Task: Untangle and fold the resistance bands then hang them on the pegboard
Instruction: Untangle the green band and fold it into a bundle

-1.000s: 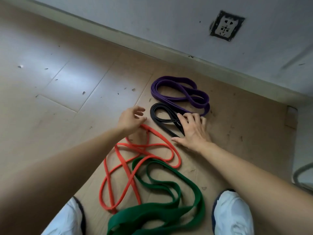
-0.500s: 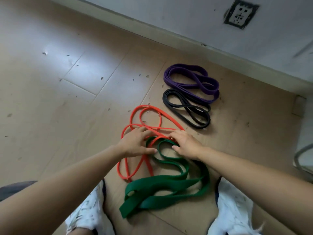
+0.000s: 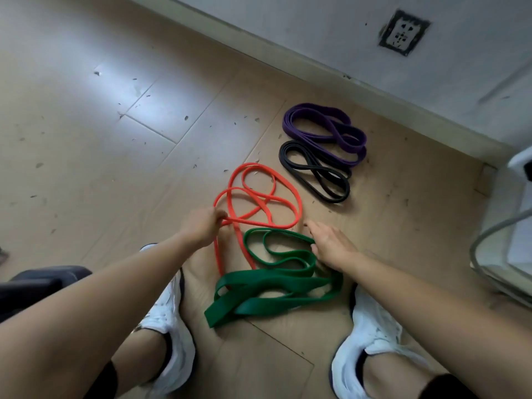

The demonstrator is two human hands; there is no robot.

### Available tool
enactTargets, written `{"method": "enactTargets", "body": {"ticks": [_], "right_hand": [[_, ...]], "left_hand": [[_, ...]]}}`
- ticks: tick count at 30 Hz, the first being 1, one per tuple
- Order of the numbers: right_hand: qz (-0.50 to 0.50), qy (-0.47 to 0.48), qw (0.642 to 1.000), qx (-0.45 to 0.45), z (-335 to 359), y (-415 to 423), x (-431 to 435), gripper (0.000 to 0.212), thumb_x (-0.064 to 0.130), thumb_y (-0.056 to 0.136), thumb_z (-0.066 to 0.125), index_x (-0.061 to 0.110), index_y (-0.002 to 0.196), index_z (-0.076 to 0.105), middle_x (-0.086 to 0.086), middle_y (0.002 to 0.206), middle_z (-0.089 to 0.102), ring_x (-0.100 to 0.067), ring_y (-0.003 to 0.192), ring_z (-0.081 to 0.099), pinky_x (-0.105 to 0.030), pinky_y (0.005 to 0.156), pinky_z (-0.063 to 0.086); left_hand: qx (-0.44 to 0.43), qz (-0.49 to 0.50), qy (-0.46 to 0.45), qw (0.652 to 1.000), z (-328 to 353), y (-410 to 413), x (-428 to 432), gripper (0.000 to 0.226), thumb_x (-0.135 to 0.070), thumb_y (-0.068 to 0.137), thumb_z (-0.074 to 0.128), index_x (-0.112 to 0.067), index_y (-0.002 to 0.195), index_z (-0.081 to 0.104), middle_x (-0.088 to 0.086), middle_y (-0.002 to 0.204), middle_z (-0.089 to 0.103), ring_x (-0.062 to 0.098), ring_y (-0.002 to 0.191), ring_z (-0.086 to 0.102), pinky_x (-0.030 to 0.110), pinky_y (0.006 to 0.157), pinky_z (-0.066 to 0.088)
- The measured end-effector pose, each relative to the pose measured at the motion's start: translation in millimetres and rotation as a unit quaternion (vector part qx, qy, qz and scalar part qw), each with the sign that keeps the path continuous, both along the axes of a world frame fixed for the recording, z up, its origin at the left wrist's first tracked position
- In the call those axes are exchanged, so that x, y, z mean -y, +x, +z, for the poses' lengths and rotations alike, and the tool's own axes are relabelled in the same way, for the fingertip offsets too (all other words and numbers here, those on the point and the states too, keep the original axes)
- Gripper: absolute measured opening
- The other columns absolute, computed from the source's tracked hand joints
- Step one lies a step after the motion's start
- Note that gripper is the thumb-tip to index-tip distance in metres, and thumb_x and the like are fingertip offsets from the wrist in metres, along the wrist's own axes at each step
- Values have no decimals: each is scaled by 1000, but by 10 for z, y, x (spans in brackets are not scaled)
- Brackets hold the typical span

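Note:
Four resistance bands lie on the wooden floor. A thin orange band (image 3: 288, 191) sprawls in crossed loops at the centre. My left hand (image 3: 203, 227) grips one of its strands at the left side. Below it lies a wide green band (image 3: 273, 283) in loose folds. My right hand (image 3: 331, 246) is at the right end of its upper loop, which runs in between thumb and fingers. A black band (image 3: 316, 180) and a purple band (image 3: 331, 133) lie coiled side by side farther back, near the wall. No pegboard is in view.
My two white shoes (image 3: 169, 312) (image 3: 371, 341) stand either side of the green band. A baseboard (image 3: 316, 67) and a wall with a socket (image 3: 403, 33) close the far side. A white object with a grey cable (image 3: 489, 243) sits at the right edge, a dark object (image 3: 37, 283) at the left.
Both hands left the black band and came back to the orange and green bands. The green band now lies apart from the orange one, drawn to the right.

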State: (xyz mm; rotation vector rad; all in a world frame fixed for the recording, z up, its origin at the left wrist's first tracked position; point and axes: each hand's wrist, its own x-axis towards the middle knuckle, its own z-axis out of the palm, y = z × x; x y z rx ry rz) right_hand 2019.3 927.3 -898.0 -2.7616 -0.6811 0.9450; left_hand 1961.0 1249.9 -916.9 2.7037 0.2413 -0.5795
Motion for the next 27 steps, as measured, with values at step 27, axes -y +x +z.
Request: {"method": "enactTargets", "body": {"ticks": [27], "right_hand": [[-52,176,977,-104,2844,81,214,29,0,88,59,10,112,71,-17,100,73,-9,64,65,-29,64,57]], "left_hand": [[-58,-108,-275,954,1875,25,1011,31,-23,83,80,-21,109,65,3,107,67,19,102,66,42,98,56]]}}
